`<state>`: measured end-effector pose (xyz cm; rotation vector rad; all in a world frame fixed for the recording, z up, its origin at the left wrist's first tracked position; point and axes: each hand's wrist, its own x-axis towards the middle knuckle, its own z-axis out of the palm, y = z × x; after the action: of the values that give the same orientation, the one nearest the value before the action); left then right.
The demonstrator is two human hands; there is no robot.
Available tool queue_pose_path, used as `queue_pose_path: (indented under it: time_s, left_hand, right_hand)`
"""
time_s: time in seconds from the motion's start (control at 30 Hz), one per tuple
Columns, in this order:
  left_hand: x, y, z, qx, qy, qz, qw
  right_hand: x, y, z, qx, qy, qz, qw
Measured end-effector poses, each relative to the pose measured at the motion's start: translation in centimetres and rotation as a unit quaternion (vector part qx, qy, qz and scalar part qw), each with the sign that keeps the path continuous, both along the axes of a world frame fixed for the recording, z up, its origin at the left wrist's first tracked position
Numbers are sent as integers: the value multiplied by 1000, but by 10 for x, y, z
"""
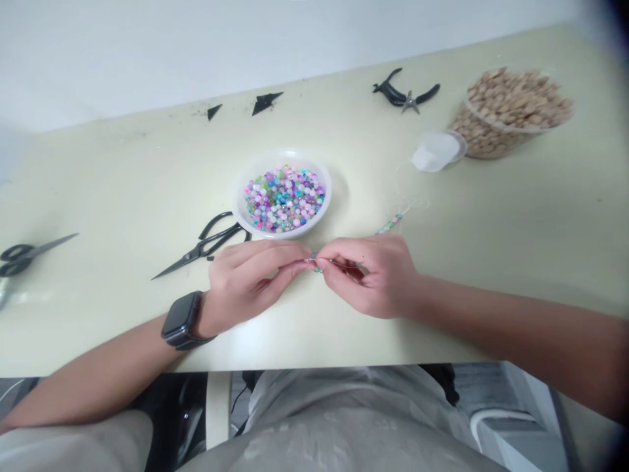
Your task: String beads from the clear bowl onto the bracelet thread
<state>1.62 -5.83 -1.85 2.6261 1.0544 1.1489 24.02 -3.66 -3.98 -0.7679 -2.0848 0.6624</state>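
Note:
Just in front of the bead bowl, my left hand point(260, 272) and my right hand point(371, 272) meet with their fingertips almost touching. A small bead is pinched between the left thumb and forefinger. My right hand is closed on a thin thread at the bead, its thumb and forefinger pressed together. A few green and grey beads point(318, 269) show beneath the fingertips. Behind the right hand, a short string of pale green and pink beads point(390, 224) runs out to loose curls of clear thread point(410, 204). Fingers partly hide the bead and thread.
A white bowl point(238, 211) holds many coloured beads. Black-handled scissors point(199, 249) lie against it; another pair of scissors point(32, 254) is far left. Pliers point(405, 97), a small white cup point(435, 152) and a clear tub of nuts point(484, 139) stand at the back right.

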Motion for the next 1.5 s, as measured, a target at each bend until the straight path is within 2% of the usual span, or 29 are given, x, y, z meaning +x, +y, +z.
queue_pose_path:
  time_s: [0.17, 0.53, 1.03, 1.27, 1.5]
  left_hand:
    - [0, 0, 0, 2, 9, -1, 1000]
    - [1, 1, 0, -4, 7, -3, 1000]
    - [1, 2, 0, 1, 23, -23, 999]
    - [1, 1, -1, 11, 39, -16, 999]
    - [2, 0, 0, 29, 58, -16, 998]
  right_hand:
    - [0, 0, 0, 9, -8, -2, 1000]
    - [-1, 1, -5, 83, -36, -21, 996]
    - [-2, 2, -4, 101, -24, -14, 995]
    - [-1, 1, -4, 92, -37, -10, 995]
    - [-2, 0, -6, 114, -40, -19, 992]
